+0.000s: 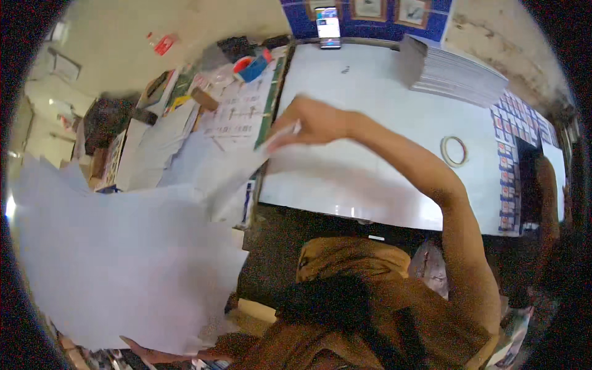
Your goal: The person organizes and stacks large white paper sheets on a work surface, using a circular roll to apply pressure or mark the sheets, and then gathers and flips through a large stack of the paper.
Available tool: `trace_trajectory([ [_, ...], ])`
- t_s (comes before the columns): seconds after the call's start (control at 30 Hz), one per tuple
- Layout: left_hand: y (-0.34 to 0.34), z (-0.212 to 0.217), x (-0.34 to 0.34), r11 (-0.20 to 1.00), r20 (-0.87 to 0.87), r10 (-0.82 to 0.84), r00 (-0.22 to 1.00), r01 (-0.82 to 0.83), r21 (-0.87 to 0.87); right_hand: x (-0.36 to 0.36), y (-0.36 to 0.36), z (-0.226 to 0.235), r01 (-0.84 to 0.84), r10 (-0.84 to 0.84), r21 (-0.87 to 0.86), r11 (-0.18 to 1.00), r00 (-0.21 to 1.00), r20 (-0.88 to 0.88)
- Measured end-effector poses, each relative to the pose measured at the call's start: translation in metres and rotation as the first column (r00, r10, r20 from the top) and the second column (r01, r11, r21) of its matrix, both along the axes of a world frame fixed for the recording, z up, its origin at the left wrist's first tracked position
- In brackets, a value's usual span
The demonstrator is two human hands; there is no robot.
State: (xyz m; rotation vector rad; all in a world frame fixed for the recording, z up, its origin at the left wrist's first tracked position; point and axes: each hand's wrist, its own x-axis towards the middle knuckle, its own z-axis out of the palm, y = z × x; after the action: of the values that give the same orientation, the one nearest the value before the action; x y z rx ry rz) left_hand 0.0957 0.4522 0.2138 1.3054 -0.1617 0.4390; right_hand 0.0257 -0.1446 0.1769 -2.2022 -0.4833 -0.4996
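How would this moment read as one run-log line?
Left hand: at lower edge of loose white paper sheets; right hand: holding blurred white paper; glossy white tabletop: round cream tape roll, pale-grey paper stack

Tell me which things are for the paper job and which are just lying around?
In use, it seems:
bunch of white sheets, with the left hand at its lower edge
blurry sheet, pinched by the right hand
maybe the neat paper stack

Just lying about, probably:
tape ring on the white table
phone
tape rolls
brown block
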Motion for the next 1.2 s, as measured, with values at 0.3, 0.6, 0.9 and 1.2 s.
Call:
trace_trajectory([
  [0.3,-0.19,-0.061,0.105,0.432,-0.117,-0.901,0.417,0.847,-0.308,-0.276,-0.056,0.081,0.953,-0.994,0.296,0.066,0.039,0.098],
  [0.6,-0.423,-0.128,-0.017,0.482,-0.565,-0.695,0.445,0.871,0.093,-0.257,0.052,0.082,0.912,-0.672,-0.405,0.068,0.342,0.657],
  [0.9,-0.438,-0.209,0.005,0.325,-0.561,-0.828,-0.017,0.8,-0.505,-0.153,0.125,-0.059,0.404,-0.499,-0.298,0.865,0.631,-0.594],
  [1.2,-0.439,-0.136,-0.05,0.463,-0.379,-0.703,0.601,0.792,0.397,-0.24,-0.014,-0.136,0.996,-0.947,-0.071,0.054,0.028,-0.321],
])
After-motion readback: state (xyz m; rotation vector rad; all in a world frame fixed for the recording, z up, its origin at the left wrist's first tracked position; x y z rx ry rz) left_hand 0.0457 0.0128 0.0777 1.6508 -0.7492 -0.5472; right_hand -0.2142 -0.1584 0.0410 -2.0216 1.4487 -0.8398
